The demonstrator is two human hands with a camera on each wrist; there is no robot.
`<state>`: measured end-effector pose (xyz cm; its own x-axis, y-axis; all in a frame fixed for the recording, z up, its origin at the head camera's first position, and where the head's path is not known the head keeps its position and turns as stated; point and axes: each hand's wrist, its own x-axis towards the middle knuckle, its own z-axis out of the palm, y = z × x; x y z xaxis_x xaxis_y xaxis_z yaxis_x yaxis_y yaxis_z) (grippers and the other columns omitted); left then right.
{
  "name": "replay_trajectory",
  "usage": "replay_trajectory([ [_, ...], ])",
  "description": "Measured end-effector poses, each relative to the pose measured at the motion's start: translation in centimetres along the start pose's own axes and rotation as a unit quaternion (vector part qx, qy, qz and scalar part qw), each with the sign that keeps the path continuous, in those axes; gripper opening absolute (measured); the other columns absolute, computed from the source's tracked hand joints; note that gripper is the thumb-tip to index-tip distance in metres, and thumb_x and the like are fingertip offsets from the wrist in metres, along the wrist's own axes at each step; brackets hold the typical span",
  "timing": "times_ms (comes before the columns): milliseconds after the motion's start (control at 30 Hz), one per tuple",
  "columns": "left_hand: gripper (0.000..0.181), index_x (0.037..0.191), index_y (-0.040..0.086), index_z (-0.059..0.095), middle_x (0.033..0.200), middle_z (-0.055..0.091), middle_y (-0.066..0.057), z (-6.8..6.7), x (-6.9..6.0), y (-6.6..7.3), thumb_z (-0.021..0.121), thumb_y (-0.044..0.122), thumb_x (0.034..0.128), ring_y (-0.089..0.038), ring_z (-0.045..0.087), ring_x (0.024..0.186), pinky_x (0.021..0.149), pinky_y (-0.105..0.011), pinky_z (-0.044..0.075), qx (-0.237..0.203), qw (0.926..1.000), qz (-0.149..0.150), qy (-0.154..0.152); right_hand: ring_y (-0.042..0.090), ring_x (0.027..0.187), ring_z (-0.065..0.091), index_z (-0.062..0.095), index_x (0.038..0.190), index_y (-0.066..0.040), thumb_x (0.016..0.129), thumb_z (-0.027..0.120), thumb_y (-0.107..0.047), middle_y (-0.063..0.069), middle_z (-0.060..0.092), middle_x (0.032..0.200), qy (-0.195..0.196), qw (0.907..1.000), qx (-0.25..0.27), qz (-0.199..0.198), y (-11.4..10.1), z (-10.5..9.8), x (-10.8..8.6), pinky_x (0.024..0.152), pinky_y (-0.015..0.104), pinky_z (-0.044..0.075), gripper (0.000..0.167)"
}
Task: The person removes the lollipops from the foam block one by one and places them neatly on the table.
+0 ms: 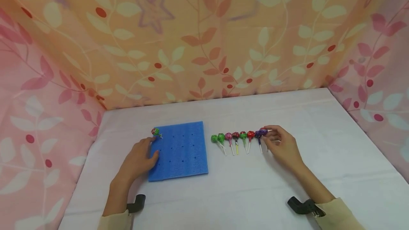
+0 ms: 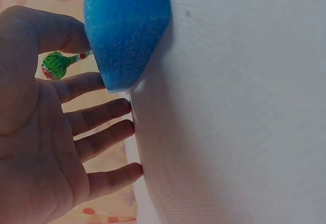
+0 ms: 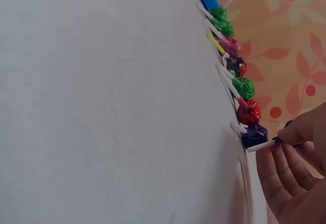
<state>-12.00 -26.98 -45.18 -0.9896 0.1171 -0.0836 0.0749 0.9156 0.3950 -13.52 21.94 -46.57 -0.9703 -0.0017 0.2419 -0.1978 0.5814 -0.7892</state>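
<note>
My left hand [image 1: 138, 159] rests at the left edge of a blue foam board [image 1: 182, 152] with small holes. Its thumb lies over the board, and the other fingers [image 2: 99, 117] stretch out fairly straight beside it, down at the table. A green-and-red wrapped lollipop [image 1: 155, 131] stands in the board's far left corner. At the right end of a row of lollipops, my right hand [image 1: 282, 146] pinches a purple lollipop [image 1: 263, 131] between thumb and fingers. Its white stick [image 3: 261, 146] points out from the grip; the fingers partly hide its head. Another purple lollipop [image 3: 254, 135] lies right beside it.
Several more lollipops lie in the row, among them a red one [image 1: 250, 135], a pink one [image 1: 228, 136] and a green one [image 1: 214, 138]. They lie on a white-covered table [image 1: 249, 191], right of the board. Patterned curtains [image 1: 198, 45] enclose the back and sides.
</note>
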Motion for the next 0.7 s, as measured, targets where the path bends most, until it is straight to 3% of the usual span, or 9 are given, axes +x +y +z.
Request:
replay_trajectory([
  [333, 0.061, 0.155, 0.000, 0.045, 0.157, 0.050, -0.029, -0.3, -0.2, 0.2, 0.059, 0.029, 0.1034, -0.052, 0.047, 0.145, 0.119, -0.071, 0.041, -0.002, 1.0000, 0.000, -0.003, 0.004, 0.079, 0.071, 0.069, 0.127, -0.004, 0.093, 0.076, -0.008, 0.015, 0.078, 0.097, -0.004, 0.9975, -0.060, 0.038, 0.6, -0.7, 0.4, 0.069, 0.013, 0.053, 0.035],
  [500, 0.060, 0.154, -0.001, 0.045, 0.157, 0.050, -0.030, -0.2, -0.3, 0.3, 0.059, 0.028, 0.1032, -0.053, 0.047, 0.145, 0.118, -0.071, 0.041, -0.004, 1.0000, -0.001, -0.005, 0.015, 0.083, 0.074, 0.069, 0.128, -0.002, 0.093, 0.073, -0.007, 0.016, 0.078, 0.100, -0.034, 0.9952, -0.078, 0.048, 0.7, -1.1, 1.0, 0.071, 0.019, 0.053, 0.036],
  [700, 0.061, 0.154, -0.001, 0.045, 0.156, 0.050, -0.030, -0.3, -0.2, 0.4, 0.059, 0.029, 0.1031, -0.053, 0.047, 0.144, 0.118, -0.071, 0.041, -0.005, 1.0000, -0.001, -0.007, 0.018, 0.083, 0.075, 0.071, 0.121, 0.000, 0.092, 0.071, -0.006, 0.017, 0.079, 0.101, -0.053, 0.9923, -0.099, 0.052, 0.7, -1.5, 1.4, 0.073, 0.021, 0.053, 0.030],
])
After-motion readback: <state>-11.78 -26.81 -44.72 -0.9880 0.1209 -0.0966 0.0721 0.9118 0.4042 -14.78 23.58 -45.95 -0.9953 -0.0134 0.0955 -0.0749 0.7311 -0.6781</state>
